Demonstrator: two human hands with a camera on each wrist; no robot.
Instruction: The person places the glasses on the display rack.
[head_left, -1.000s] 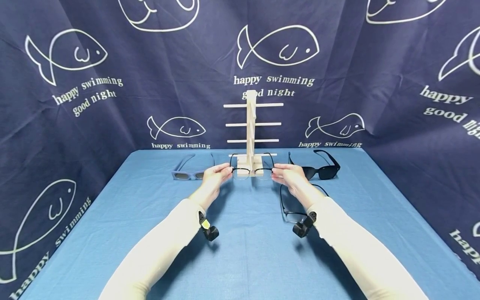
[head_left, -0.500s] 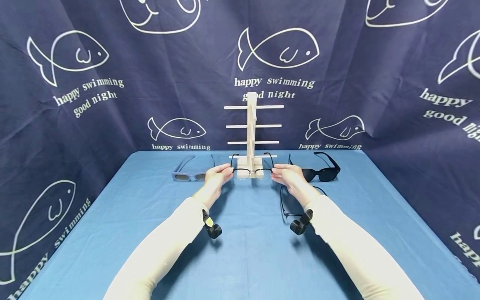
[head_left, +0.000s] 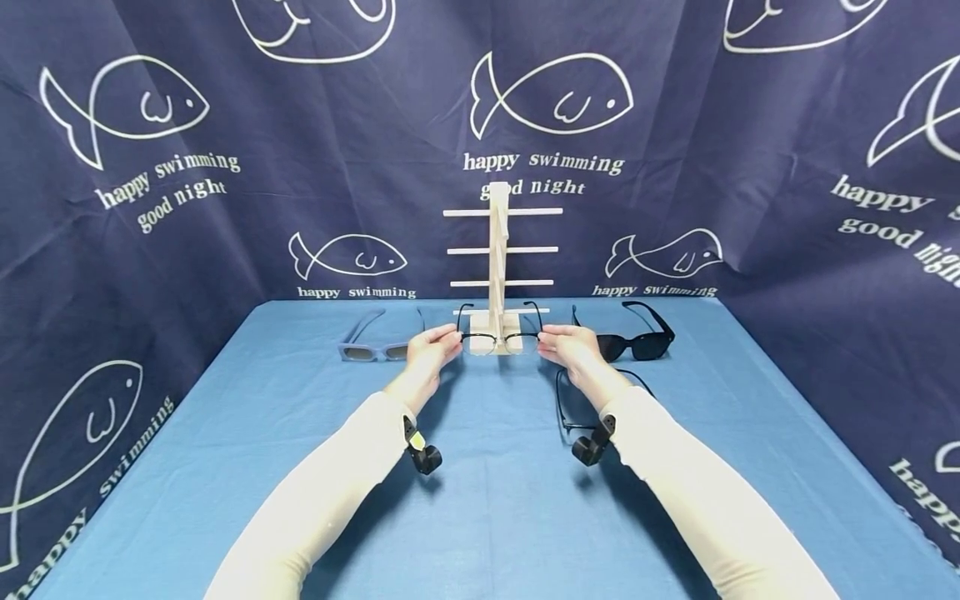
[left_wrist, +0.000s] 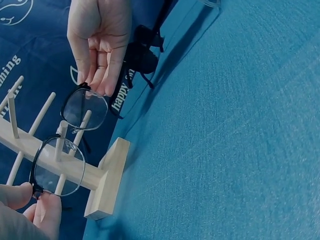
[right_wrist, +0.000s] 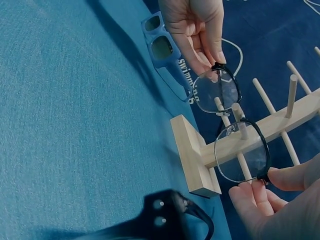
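Note:
A pair of half-rim eyeglasses [head_left: 521,336] with a black upper frame and clear lenses is held in front of the wooden display rack [head_left: 498,258]. My left hand [head_left: 426,354] pinches its left corner between thumb and fingers. At the right corner, my right hand [head_left: 576,350] pinches the frame in the same way. The temples point back past the post, near the lowest rod; whether they rest on it I cannot tell. In the right wrist view the bridge of the eyeglasses [right_wrist: 262,140] sits close to a short front peg [right_wrist: 239,120].
Blue-framed sunglasses [head_left: 375,352] lie left of the rack, partly behind my left hand. Black sunglasses [head_left: 637,346] lie to the right. Another black-framed pair of glasses [head_left: 559,400] lies under my right forearm. A dark fish-print cloth [head_left: 360,167] hangs behind the blue table [head_left: 480,517].
Both wrists have drawn slightly inward, while the pinched eyeglasses stay almost in place before the rack. The head view has shifted a little.

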